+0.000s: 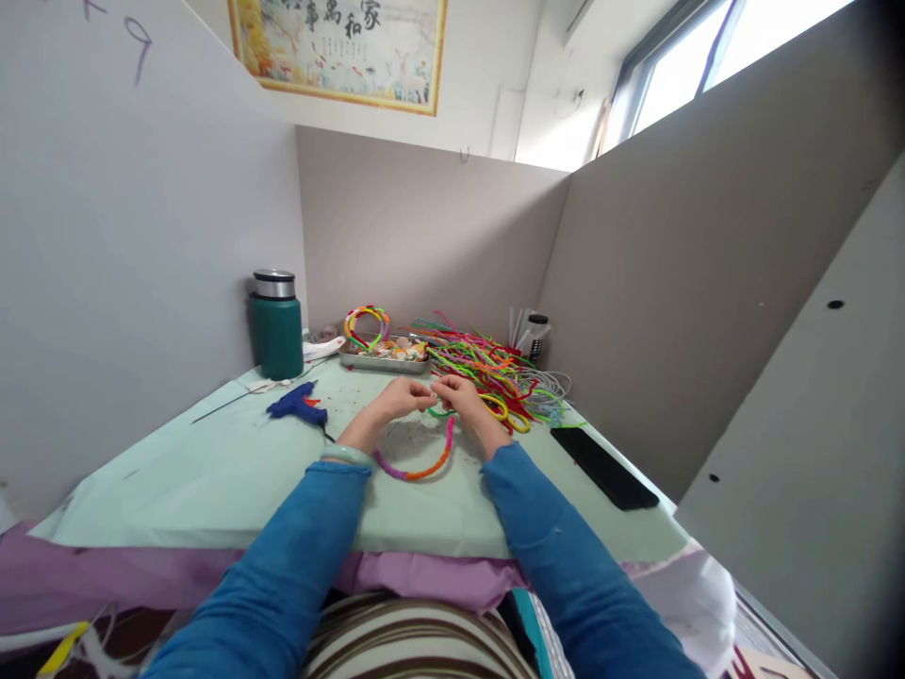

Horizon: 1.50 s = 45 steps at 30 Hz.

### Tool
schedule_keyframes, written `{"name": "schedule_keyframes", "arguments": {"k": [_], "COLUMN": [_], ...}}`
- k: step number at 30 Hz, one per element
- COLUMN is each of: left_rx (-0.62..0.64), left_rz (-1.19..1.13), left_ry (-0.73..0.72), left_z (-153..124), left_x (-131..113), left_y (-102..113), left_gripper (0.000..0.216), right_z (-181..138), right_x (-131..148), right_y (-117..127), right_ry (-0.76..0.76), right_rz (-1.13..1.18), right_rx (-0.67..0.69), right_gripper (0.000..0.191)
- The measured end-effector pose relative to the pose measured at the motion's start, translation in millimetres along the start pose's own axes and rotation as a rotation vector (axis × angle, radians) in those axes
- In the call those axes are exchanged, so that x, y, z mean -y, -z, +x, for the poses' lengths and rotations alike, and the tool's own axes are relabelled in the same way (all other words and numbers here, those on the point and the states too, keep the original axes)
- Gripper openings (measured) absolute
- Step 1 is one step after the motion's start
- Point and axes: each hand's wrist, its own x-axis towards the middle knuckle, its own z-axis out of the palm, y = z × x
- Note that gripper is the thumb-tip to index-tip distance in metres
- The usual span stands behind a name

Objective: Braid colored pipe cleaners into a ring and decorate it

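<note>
My left hand (402, 397) and my right hand (461, 396) meet above the middle of the table, fingertips pinched close together. Between them is something small and pale, too tiny to make out. Just below lies a hoop wrapped in fuzzy pipe cleaner (417, 473), purple, orange and pink, with a bit of green near my right fingers. My hands cover its far side, so I cannot tell whether they touch it. A blue glue gun (297, 404) rests on its side left of my left hand. Beyond my right hand spreads a pile of loose colourful pipe cleaners (481, 358).
At the back, a metal tray (386, 362) holds small pieces, with a finished-looking colourful hoop (368, 328) leaning there. A green bottle (278, 325) stands at left. A black phone-like slab (604, 468) lies right. Clear sticks and a black-lidded container (537, 338) stand behind. Partition walls enclose three sides.
</note>
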Motion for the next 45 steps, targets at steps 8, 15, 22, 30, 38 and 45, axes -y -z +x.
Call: {"name": "schedule_keyframes", "arguments": {"k": [8,15,22,30,38,45], "left_rx": [-0.115,-0.124,-0.153,-0.215,-0.188,-0.219], "left_rz": [0.014,-0.068,-0.121,-0.121,-0.034,0.125], "left_ry": [0.021,-0.054,-0.007,0.057,0.151,0.154], "left_z": [-1,2,7,8,5,2], "left_x": [-8,-1,6,10,6,8], "left_y": [1,1,0,2,4,5], "left_gripper": [0.035,0.038,0.035,0.041,0.04,0.039], "right_z": [0,2,0,-4,-1,-3], "right_x": [-5,-9,-7,0,-6,-5], "right_y": [-1,-1,1,0,-3,-5], "right_ry": [-0.106,-0.215,-0.232,-0.172,0.024,0.281], "right_rz": [0.077,0.079,0.087,0.003,-0.222,-0.585], "right_rx": [-0.03,0.028,0.024,0.057,0.014,-0.009], "right_gripper": [0.03,0.023,0.028,0.027,0.022,0.014]}}
